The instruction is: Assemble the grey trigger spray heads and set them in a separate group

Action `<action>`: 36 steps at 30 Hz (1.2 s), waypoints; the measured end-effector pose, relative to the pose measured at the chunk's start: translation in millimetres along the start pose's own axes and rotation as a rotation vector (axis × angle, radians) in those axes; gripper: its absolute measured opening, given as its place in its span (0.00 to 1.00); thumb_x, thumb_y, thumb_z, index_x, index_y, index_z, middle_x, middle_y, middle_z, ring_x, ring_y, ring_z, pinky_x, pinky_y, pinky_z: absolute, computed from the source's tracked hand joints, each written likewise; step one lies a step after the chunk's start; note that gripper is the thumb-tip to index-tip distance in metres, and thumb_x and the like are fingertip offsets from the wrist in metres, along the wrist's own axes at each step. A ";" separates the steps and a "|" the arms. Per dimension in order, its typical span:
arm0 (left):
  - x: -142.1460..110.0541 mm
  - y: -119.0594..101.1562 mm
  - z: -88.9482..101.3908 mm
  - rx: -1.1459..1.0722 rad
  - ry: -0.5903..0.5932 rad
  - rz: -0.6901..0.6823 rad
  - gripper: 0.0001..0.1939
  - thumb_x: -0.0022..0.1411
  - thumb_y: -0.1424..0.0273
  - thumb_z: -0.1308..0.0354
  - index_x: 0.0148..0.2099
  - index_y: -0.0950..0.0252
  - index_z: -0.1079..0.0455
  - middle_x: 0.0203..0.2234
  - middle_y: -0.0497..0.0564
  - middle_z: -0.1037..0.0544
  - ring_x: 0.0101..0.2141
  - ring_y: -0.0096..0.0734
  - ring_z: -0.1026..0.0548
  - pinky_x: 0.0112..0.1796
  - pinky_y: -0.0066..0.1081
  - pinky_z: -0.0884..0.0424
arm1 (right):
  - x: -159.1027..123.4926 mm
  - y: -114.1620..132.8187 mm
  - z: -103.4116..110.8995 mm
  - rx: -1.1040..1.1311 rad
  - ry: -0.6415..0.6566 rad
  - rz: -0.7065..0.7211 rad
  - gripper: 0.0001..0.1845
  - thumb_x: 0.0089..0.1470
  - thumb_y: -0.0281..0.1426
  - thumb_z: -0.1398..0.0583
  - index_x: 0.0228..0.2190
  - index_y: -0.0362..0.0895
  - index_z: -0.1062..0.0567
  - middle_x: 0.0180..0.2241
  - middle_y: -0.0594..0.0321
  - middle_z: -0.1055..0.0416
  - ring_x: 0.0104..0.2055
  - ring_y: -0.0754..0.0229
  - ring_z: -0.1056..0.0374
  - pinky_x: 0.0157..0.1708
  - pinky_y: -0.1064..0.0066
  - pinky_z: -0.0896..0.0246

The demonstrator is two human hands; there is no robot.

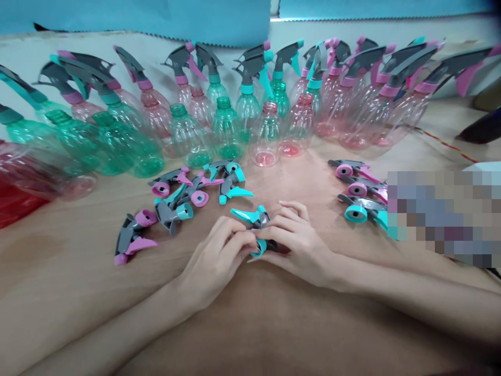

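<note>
At the middle of the table, both hands meet around one grey and turquoise trigger spray head [260, 247]. My right hand [299, 243] is closed on its grey body from the right, partly covering it. The fingers of my left hand [223, 250] are bent and pressed together at its turquoise collar; their tips are partly hidden. Its turquoise trigger points left. Loose spray heads lie nearby: a pink and grey one [133, 237] left of my left hand, a turquoise and grey one [172, 213] just behind it, and several more beyond.
Rows of pink and green bottles stand along the wall, many with spray heads on. Open-necked ones, like a green bottle [227, 128] and a pink bottle [265, 136], are in front. More spray heads [355, 213] lie right, beside a pixelated patch. A red bag [19, 201] sits far left.
</note>
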State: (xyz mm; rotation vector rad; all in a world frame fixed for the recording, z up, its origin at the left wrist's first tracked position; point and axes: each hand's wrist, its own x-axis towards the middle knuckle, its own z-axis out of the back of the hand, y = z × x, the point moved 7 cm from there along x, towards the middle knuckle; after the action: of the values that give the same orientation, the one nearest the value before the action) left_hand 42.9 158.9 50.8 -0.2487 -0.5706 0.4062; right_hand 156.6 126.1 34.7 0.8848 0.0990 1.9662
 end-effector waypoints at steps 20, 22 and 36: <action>-17.2 -13.1 27.4 -0.042 -0.309 -0.205 0.06 0.58 0.78 0.43 0.37 0.62 0.32 0.30 0.47 0.26 0.32 0.28 0.28 0.30 0.29 0.29 | 0.8 -0.3 10.7 0.159 -0.093 -0.019 0.14 0.52 0.35 0.38 0.41 0.45 0.30 0.33 0.65 0.25 0.36 0.62 0.30 0.50 0.60 0.45; -18.4 -13.8 28.7 0.008 -0.337 -0.212 0.06 0.57 0.78 0.41 0.36 0.62 0.31 0.30 0.46 0.27 0.32 0.27 0.29 0.30 0.28 0.29 | 0.8 2.4 9.4 0.180 -0.082 0.002 0.15 0.52 0.37 0.39 0.41 0.46 0.30 0.34 0.65 0.25 0.36 0.62 0.30 0.51 0.59 0.45; -3.1 -15.5 21.0 -0.128 -0.142 -0.166 0.05 0.59 0.73 0.41 0.40 0.62 0.30 0.31 0.48 0.28 0.33 0.27 0.32 0.32 0.29 0.31 | 0.4 2.1 8.2 0.197 -0.060 -0.005 0.16 0.51 0.38 0.38 0.40 0.43 0.30 0.31 0.64 0.27 0.34 0.62 0.32 0.48 0.60 0.43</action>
State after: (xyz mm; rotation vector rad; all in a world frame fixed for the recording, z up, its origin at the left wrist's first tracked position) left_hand 33.3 146.2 71.7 -0.2945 -0.7520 0.2281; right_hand 159.9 123.0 41.8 1.0693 0.2637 1.9474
